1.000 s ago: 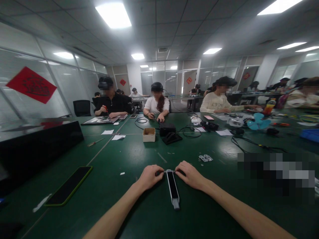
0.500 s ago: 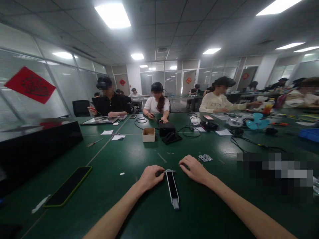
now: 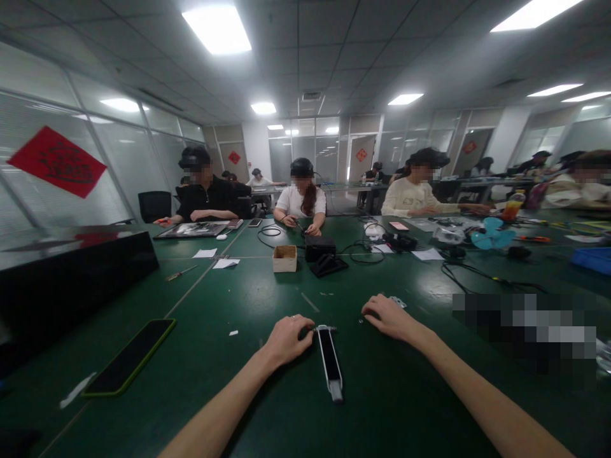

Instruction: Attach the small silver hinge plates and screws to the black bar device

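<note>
Nearest, a slim black-and-white strip device (image 3: 329, 362) lies lengthwise on the glossy green bench (image 3: 229, 381), its far end at 12 o'clock carrying a small silver crosspiece (image 3: 324, 328). The left hand (image 3: 286, 340) is curled narrow against that far end, fingertips just beside the crosspiece; I cannot tell whether it is pinching anything. The right hand (image 3: 389, 318) lies wide open and empty at 1 o'clock, apart from the strip, with a small silver metal bracket (image 3: 397, 302) just past its fingertips. A black phone in a lime-edged case (image 3: 128, 356) lies at 8 o'clock.

Farther out at 12 o'clock stand a small open tan box (image 3: 285, 258) and a black box-shaped unit (image 3: 319, 249), with a small screwdriver (image 3: 181, 273) at 10 o'clock and a teal plastic fan (image 3: 491, 238) at 2 o'clock. Beyond the box, a co-worker in a white T-shirt (image 3: 300, 200) works at the bench.

The main risk is at the crosspiece: it is tiny, so a slip of the left hand could knock it loose or skid the strip on the smooth top. A careless sweep of the right hand could also push the bracket away.
</note>
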Available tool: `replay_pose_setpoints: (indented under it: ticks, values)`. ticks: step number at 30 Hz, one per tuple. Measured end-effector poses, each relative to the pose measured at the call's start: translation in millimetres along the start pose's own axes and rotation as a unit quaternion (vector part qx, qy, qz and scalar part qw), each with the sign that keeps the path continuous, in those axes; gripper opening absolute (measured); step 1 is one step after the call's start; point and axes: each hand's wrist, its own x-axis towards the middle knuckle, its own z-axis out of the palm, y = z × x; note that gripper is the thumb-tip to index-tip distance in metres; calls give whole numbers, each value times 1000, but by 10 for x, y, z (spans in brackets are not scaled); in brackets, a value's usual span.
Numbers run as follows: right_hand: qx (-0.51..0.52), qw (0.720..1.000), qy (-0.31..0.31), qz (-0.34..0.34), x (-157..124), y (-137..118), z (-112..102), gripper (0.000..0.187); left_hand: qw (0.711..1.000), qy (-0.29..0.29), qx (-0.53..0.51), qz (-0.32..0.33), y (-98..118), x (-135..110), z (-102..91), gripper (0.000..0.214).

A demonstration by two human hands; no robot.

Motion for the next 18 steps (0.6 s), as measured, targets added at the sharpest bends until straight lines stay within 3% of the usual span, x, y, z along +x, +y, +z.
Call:
replay_pose_setpoints:
  ticks: [8,18]
  values:
    - [-56,997,-32,34,50,-45,23,20,1000,0,6,4,2,3,7,22]
    - [-75,996,-11,36,29,-171,-24,22,1000,13,-8,-5,-11,-2,21,24]
